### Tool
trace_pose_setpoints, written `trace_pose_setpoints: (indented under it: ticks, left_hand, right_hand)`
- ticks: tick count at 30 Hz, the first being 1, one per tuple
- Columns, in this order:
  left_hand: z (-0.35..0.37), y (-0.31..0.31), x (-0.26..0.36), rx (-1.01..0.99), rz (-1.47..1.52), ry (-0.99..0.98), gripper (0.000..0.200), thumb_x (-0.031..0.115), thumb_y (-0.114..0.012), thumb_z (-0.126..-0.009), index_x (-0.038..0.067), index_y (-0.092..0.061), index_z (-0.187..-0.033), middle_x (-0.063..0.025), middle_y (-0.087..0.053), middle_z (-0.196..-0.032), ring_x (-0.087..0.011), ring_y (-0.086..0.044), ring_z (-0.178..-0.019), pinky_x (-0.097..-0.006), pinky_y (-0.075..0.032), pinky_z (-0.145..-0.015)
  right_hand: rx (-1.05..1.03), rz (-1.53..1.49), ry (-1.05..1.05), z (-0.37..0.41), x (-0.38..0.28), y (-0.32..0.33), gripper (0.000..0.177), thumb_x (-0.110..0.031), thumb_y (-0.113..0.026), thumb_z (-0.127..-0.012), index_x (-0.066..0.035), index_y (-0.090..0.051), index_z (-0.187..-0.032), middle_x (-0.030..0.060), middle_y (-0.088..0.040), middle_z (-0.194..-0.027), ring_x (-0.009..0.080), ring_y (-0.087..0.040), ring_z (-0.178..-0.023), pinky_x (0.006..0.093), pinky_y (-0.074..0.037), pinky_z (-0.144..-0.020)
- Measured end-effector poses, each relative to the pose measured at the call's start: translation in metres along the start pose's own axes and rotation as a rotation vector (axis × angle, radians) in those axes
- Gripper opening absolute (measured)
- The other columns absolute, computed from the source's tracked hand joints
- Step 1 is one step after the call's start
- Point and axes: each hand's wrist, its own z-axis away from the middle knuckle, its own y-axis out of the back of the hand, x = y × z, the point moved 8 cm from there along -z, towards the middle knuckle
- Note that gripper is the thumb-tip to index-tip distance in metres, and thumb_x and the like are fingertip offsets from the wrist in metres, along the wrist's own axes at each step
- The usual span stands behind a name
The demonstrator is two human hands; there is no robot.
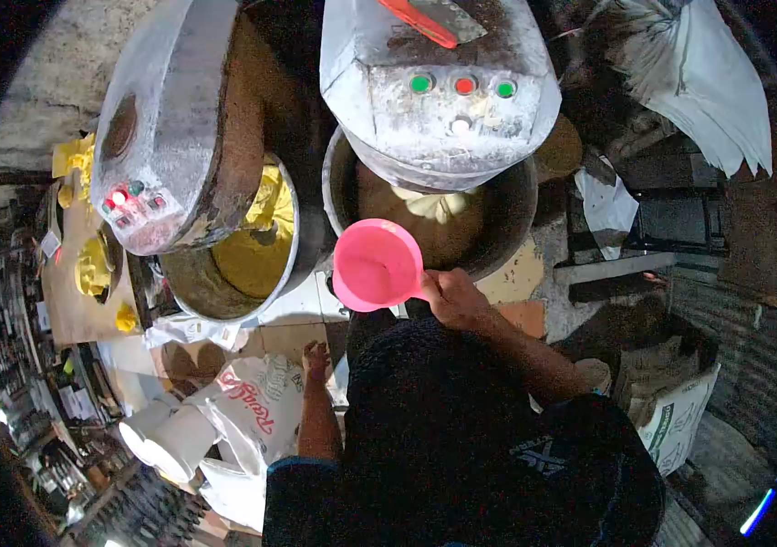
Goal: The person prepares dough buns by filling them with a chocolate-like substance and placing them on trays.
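My right hand [450, 298] is closed around the handle of a pink plastic dipper [376, 264]. The dipper sits over the near left rim of a large metal mixing bowl [527, 214], its open mouth facing up. Pale dough [439, 206] shows in that bowl under the mixer head [461, 123], which has green and red buttons. Low at my left side, my left hand [316, 356] hangs with its fingers loosely apart and nothing in them. A white printed sack [265, 401] is just left of it.
A second mixer [165, 118] stands at the left, its bowl [215, 308] holding yellow dough [256, 260]. White buckets [179, 442] stand at lower left. A red-handled scraper [434, 23] lies on the near mixer. More yellow dough [94, 266] is on a wooden table [69, 314]. A carton [680, 415] stands at right.
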Motion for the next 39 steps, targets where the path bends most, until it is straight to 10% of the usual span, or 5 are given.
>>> trace_pose_setpoints:
  ticks: [8,27,29,36,39]
  left_hand:
    - [0.010,0.016,-0.027,0.284,-0.617,-0.243,0.035,0.037,-0.049,-0.092,0.015,-0.054,-0.119,-0.0049,-0.063,-0.103,-0.0209,-0.059,-0.079,-0.0360,-0.048,-0.061]
    - [0.016,0.020,-0.037,0.263,-0.659,-0.152,0.027,0.025,-0.066,-0.086,0.008,-0.064,-0.108,-0.0018,-0.067,-0.092,-0.0151,-0.057,-0.064,-0.0331,-0.044,-0.053]
    - [0.039,-0.010,-0.031,0.367,-0.429,-0.146,0.018,0.029,-0.054,-0.092,0.012,-0.057,-0.083,0.0002,-0.053,-0.070,-0.0136,-0.047,-0.056,-0.0288,-0.037,-0.047]
    - [0.016,0.039,-0.040,0.310,-0.325,-0.221,0.031,0.028,-0.062,-0.087,0.004,-0.064,-0.106,-0.0066,-0.066,-0.085,-0.0146,-0.055,-0.063,-0.0291,-0.043,-0.052]
    - [0.023,0.031,-0.036,0.404,-0.883,-0.209,0.041,0.036,-0.051,-0.091,0.004,-0.058,-0.116,-0.0083,-0.067,-0.088,-0.0156,-0.056,-0.064,-0.0307,-0.044,-0.053]
  right_hand:
    - [0.338,0.489,0.863,0.019,-0.001,-0.004,0.019,-0.005,-0.049,-0.092,0.006,-0.058,-0.105,0.0184,-0.057,-0.081,0.0359,-0.059,-0.063,0.0435,-0.047,-0.056]
    - [0.181,0.517,0.812,0.003,0.022,-0.021,0.018,-0.010,-0.050,-0.094,0.006,-0.058,-0.095,0.0161,-0.052,-0.071,0.0281,-0.054,-0.065,0.0410,-0.041,-0.053]
    - [0.148,0.349,0.649,-0.005,0.033,-0.021,0.023,-0.016,-0.046,-0.097,0.002,-0.056,-0.090,0.0168,-0.052,-0.069,0.0289,-0.054,-0.062,0.0421,-0.040,-0.053]
    - [0.065,0.284,0.725,-0.009,0.030,-0.025,0.035,-0.005,-0.057,-0.075,0.007,-0.052,-0.107,0.0151,-0.053,-0.066,0.0335,-0.052,-0.051,0.0437,-0.039,-0.043]
    - [-0.030,0.259,0.650,-0.015,0.033,-0.032,0.036,-0.007,-0.056,-0.074,0.006,-0.053,-0.107,0.0163,-0.053,-0.064,0.0358,-0.053,-0.052,0.0459,-0.039,-0.044]
